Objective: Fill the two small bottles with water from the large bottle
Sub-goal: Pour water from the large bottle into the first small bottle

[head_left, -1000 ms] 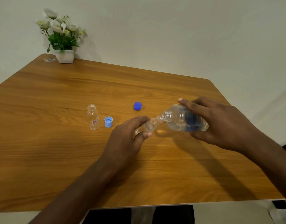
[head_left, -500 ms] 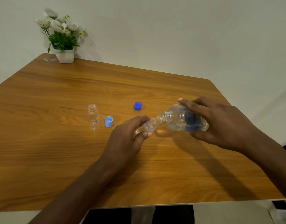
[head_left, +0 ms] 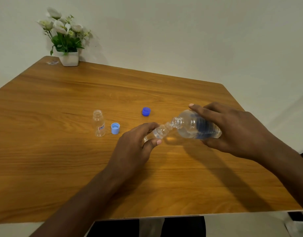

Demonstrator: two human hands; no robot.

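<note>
Next to nothing different, no shift to make out in the left hand (head_left: 133, 146), right hand (head_left: 236, 132) or tipped large bottle (head_left: 188, 127) — any further filling of the held small bottle (head_left: 160, 131) too faint to tell.

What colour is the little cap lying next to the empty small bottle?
Light blue. The cap lies open side up beside the small bottle, clearest in the head view.
</note>
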